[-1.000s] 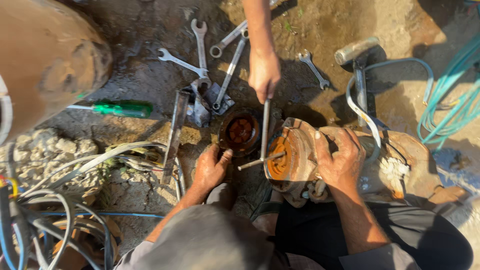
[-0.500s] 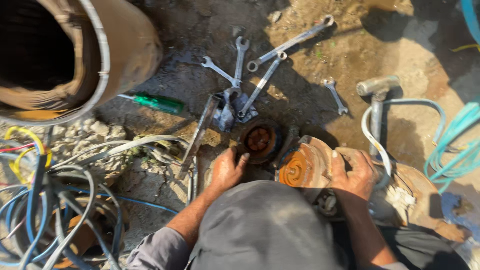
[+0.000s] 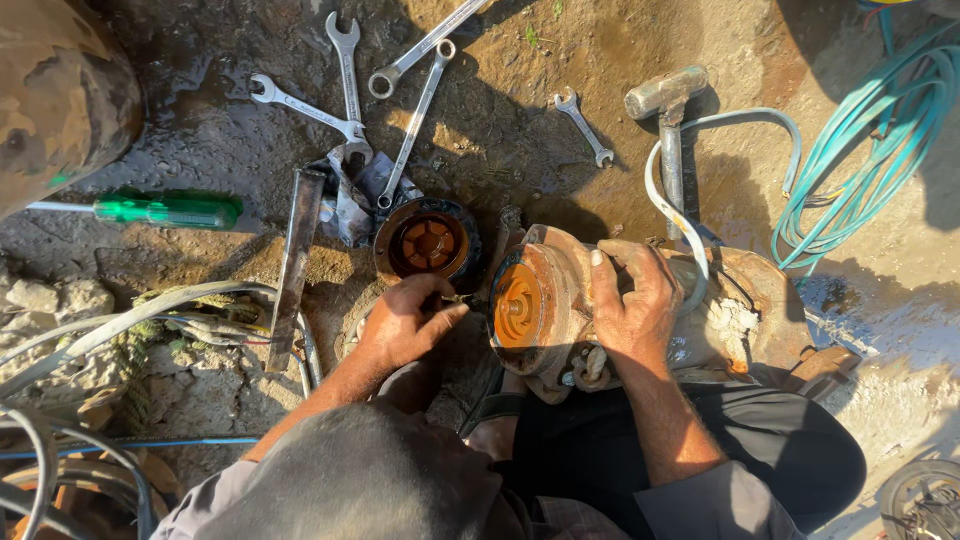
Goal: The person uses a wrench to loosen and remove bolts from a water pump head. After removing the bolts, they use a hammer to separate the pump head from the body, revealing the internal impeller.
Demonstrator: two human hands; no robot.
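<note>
Rusty pump body [image 3: 560,300] lies on its side in the person's lap, right hand [image 3: 635,300] clamped over it, left hand [image 3: 405,320] just left pinching a small part, poss. a pin, w/ round cover [image 3: 430,243] already off, wrenches [image 3: 345,60] beyond it.

The pump [image 3: 560,305] is a rusty, mud-caked metal body lying on its side under the right hand [image 3: 632,300], its round orange face turned toward the left hand [image 3: 405,320]. The cover [image 3: 428,242], a dark round disc with an orange hub, lies flat just above the left hand.
</note>
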